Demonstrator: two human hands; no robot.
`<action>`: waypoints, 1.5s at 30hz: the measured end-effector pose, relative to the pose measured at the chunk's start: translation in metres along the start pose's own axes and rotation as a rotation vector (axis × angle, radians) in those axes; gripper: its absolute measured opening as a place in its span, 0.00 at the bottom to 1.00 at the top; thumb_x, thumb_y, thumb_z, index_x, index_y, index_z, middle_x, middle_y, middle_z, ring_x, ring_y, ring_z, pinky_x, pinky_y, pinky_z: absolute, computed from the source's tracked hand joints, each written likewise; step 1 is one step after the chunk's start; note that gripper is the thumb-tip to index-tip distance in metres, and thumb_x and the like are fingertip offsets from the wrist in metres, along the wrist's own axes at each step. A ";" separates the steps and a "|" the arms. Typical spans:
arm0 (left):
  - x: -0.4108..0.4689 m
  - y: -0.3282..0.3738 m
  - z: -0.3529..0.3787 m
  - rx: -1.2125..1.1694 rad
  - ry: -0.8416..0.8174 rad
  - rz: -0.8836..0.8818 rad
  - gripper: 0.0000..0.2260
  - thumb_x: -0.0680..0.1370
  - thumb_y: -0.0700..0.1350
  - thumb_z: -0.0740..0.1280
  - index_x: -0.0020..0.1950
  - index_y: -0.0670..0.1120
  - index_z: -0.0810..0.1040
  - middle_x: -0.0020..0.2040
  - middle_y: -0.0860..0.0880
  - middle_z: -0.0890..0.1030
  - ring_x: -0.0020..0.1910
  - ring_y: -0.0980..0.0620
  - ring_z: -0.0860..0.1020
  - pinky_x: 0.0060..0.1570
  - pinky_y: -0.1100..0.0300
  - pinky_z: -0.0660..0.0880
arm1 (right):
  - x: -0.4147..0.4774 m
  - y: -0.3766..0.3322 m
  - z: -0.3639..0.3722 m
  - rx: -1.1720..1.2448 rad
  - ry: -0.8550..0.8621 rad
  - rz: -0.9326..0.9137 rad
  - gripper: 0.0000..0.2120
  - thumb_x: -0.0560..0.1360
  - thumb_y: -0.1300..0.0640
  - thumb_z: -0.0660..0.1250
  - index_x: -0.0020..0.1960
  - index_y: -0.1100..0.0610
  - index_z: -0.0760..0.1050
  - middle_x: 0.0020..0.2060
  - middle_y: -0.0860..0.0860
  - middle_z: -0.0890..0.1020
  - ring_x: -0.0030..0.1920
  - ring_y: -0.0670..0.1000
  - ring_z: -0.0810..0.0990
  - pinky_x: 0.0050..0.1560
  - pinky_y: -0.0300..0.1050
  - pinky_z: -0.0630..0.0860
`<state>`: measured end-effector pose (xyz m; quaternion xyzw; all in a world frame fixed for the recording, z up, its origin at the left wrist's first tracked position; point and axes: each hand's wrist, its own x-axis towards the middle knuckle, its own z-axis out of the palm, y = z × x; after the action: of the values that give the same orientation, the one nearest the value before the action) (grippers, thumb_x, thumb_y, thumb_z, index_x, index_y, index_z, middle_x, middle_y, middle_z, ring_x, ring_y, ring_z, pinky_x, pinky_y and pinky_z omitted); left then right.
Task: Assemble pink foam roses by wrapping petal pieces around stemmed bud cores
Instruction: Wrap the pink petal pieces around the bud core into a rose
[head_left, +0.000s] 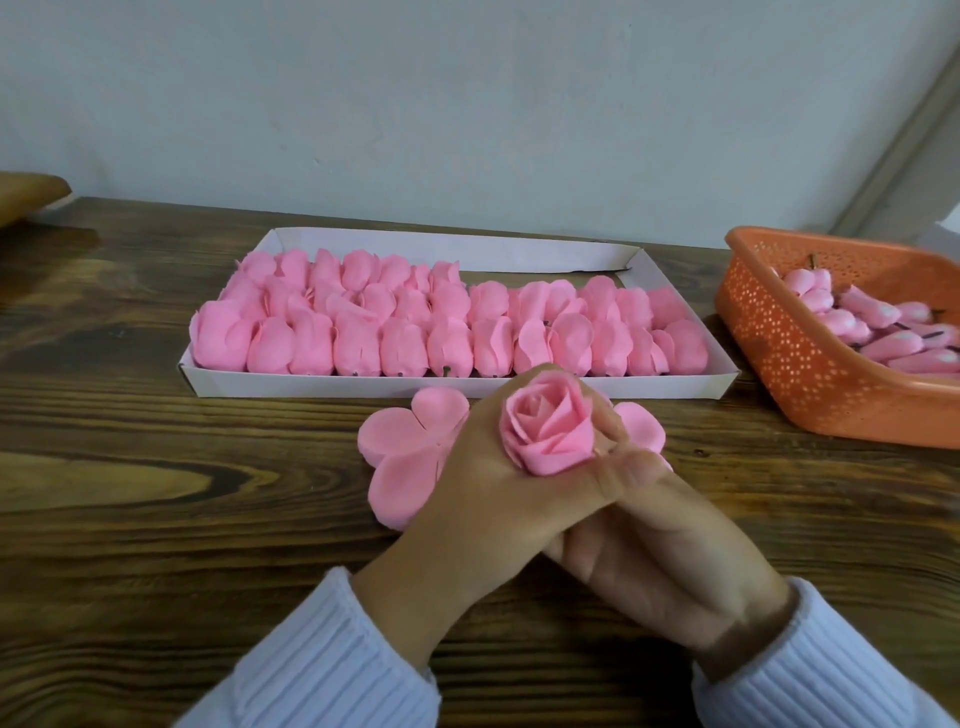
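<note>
A rose (546, 422) stood between the two hands above the near middle of the desk (156, 467), its inner petals already curled tight round the core. The left hand (467, 483) was closed round its base from the left and the right hand (654, 535) pinched it from the right and below; the stem was hidden in the grip. Under the hands a flat petal piece (405, 457) lay on the desk, its lobes spread out to the left, with one more lobe showing just right of the rose. Whether the stem had already been passed through that piece could not be told.

Behind the hands a white tray (467, 387) held three rows of pink wrapped heads (447, 332), packed close. The front two rows ran nearly the full width; the back row filled only the left half, and bare tray floor showed at the back right. At the right edge an orange basket (779, 353) held a heap of bud cores (883, 322) with dark stems, not yet wrapped.

By my reading, the work was well along but not finished. The rose in hand had its inner layer done and probably wanted the outer piece drawn up and wrapped round it. After that, the cores in the basket were left to do, and the tray had room for more.
</note>
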<state>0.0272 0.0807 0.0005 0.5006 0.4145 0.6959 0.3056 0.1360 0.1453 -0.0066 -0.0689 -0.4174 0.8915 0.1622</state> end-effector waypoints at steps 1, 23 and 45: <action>0.000 0.000 -0.001 0.011 0.000 0.010 0.09 0.66 0.45 0.75 0.40 0.44 0.78 0.38 0.52 0.81 0.42 0.52 0.80 0.48 0.55 0.79 | 0.001 0.001 0.002 0.001 -0.009 -0.025 0.31 0.69 0.53 0.76 0.68 0.63 0.71 0.65 0.61 0.75 0.68 0.59 0.71 0.69 0.58 0.66; -0.002 0.002 0.000 -0.041 0.063 -0.002 0.03 0.70 0.45 0.70 0.39 0.53 0.83 0.39 0.53 0.83 0.42 0.57 0.82 0.40 0.62 0.78 | -0.001 -0.005 0.004 0.013 0.024 0.046 0.34 0.64 0.50 0.78 0.66 0.62 0.73 0.59 0.64 0.72 0.58 0.60 0.72 0.58 0.52 0.69; -0.004 0.002 0.002 -0.028 0.057 -0.042 0.03 0.70 0.45 0.71 0.41 0.49 0.84 0.41 0.52 0.84 0.43 0.56 0.83 0.44 0.64 0.77 | -0.001 -0.001 0.006 0.047 0.086 0.017 0.17 0.73 0.57 0.67 0.61 0.62 0.78 0.59 0.59 0.80 0.61 0.55 0.79 0.59 0.48 0.77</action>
<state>0.0303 0.0772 0.0011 0.4673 0.4236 0.7092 0.3151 0.1356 0.1410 -0.0019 -0.1069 -0.3882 0.8986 0.1741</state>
